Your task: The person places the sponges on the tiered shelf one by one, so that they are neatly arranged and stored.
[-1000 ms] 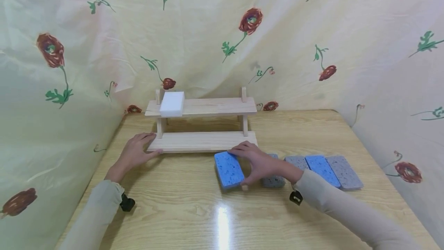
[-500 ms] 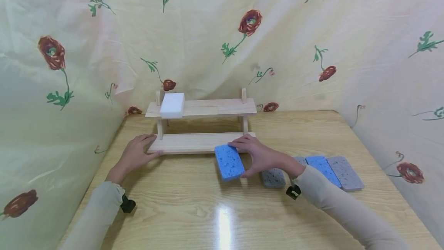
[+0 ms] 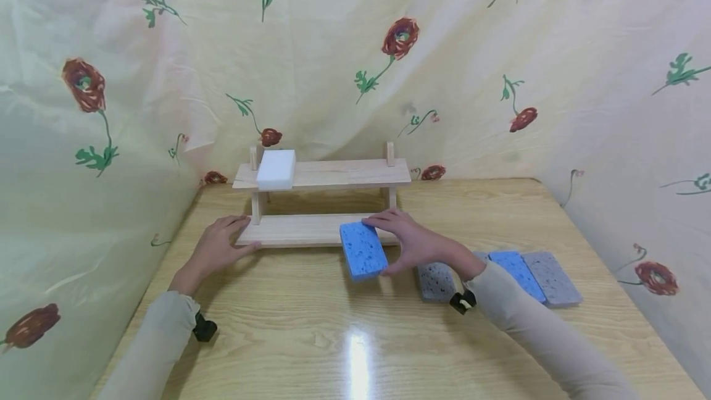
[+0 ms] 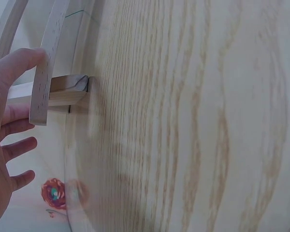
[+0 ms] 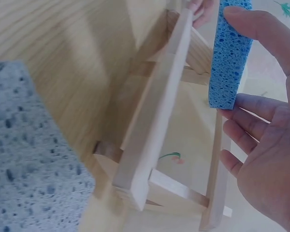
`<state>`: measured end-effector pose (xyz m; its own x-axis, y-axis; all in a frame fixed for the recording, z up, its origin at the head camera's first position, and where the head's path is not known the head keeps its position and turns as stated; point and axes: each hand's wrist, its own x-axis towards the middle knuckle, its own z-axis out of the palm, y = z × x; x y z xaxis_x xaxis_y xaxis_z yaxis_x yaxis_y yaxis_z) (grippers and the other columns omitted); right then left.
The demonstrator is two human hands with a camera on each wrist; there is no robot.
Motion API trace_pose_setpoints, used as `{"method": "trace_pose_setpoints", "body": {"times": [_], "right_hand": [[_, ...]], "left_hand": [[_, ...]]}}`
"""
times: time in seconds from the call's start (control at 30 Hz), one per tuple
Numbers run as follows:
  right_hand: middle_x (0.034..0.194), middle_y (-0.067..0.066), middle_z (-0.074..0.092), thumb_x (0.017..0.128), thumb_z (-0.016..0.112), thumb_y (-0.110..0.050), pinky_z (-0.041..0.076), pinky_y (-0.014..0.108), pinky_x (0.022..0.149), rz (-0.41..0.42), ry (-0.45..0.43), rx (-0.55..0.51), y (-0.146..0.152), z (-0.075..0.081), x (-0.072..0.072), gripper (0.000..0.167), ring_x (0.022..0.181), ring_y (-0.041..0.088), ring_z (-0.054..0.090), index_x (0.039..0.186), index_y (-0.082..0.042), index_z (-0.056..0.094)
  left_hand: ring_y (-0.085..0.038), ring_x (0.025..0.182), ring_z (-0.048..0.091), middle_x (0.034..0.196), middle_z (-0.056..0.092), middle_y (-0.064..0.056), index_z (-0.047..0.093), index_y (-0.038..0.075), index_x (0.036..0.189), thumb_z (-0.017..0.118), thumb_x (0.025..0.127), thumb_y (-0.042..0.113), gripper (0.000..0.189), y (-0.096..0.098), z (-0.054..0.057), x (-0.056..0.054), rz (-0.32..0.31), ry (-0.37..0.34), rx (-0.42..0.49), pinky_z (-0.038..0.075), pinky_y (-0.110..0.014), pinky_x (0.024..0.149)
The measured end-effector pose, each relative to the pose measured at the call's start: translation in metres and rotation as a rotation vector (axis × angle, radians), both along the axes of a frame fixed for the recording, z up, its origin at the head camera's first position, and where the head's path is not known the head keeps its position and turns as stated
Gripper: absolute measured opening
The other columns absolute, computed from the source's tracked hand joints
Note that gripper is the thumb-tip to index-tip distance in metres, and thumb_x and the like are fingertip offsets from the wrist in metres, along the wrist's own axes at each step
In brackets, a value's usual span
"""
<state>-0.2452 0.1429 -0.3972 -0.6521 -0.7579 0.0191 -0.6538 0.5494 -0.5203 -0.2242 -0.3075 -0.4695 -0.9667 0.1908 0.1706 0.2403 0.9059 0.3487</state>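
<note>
A two-tier wooden shelf rack [image 3: 322, 230] stands at the back of the table. My left hand [image 3: 218, 244] holds the left end of its lower board, thumb [image 4: 24, 62] on the front edge and fingers behind. My right hand [image 3: 411, 242] pinches a blue sponge [image 3: 363, 250] by its edges, thumb on one side and fingertips on the other. The sponge is raised in front of the lower board and overlaps its edge in the head view. On the upper board, at its left, lies a white block [image 3: 276, 169].
Under the right forearm lies a dark grey sponge [image 3: 436, 281]. Farther right another blue sponge [image 3: 516, 273] lies beside a grey sponge [image 3: 552, 278], with one more grey sponge mostly hidden by the arm. A flower-patterned cloth [image 3: 333, 48] hangs behind and around the wooden table [image 3: 289, 326].
My right hand has lifted the blue sponge off the table and moved it toward the rack. My left hand stays on the rack's left end.
</note>
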Motion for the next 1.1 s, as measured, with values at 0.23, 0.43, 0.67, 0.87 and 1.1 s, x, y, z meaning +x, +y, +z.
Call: {"method": "trace_pose_setpoints", "body": {"times": [0.23,0.43,0.67,0.87,1.1], "right_hand": [[0.155,0.012,0.047,0.067,0.096,-0.027,0.042,0.062,0.110,0.006,0.016,-0.028,-0.002,0.006,-0.003,0.102,0.141,0.034,0.038,0.154,-0.012,0.045],[0.156,0.013,0.046,0.068,0.096,-0.028,0.028,0.067,0.118,0.013,0.001,-0.027,-0.003,0.012,-0.007,0.103,0.143,0.036,0.036,0.155,-0.011,0.044],[0.157,0.013,0.045,0.068,0.096,-0.027,0.023,0.068,0.121,0.011,-0.014,-0.031,-0.004,0.018,-0.012,0.103,0.146,0.038,0.033,0.156,-0.013,0.043],[0.158,0.011,0.043,0.069,0.094,-0.027,0.039,0.062,0.113,0.002,-0.026,-0.029,-0.007,0.024,-0.016,0.102,0.143,0.034,0.035,0.156,-0.015,0.042],[0.159,0.011,0.042,0.070,0.094,-0.031,0.041,0.061,0.110,0.001,-0.018,-0.031,-0.009,0.030,-0.020,0.103,0.142,0.033,0.034,0.157,-0.016,0.041]], "left_hand": [[-0.047,0.136,0.047,0.146,0.054,-0.026,0.056,-0.001,0.142,0.075,0.088,0.049,0.076,0.000,0.000,0.000,-0.004,0.002,0.005,0.036,-0.066,0.113],[-0.047,0.136,0.047,0.147,0.054,-0.025,0.056,-0.001,0.143,0.075,0.089,0.049,0.076,0.000,0.000,0.000,-0.004,0.001,0.008,0.037,-0.066,0.113],[-0.047,0.136,0.047,0.146,0.055,-0.024,0.057,0.000,0.143,0.076,0.088,0.049,0.076,-0.001,-0.001,0.000,-0.007,0.009,0.015,0.037,-0.065,0.113],[-0.047,0.135,0.049,0.145,0.056,-0.024,0.057,0.000,0.142,0.076,0.088,0.048,0.075,-0.001,-0.002,-0.001,-0.010,0.021,0.013,0.038,-0.065,0.113],[-0.046,0.134,0.050,0.145,0.057,-0.024,0.058,-0.001,0.141,0.077,0.087,0.047,0.075,-0.001,-0.002,-0.001,-0.011,0.031,0.010,0.039,-0.064,0.112]]}}
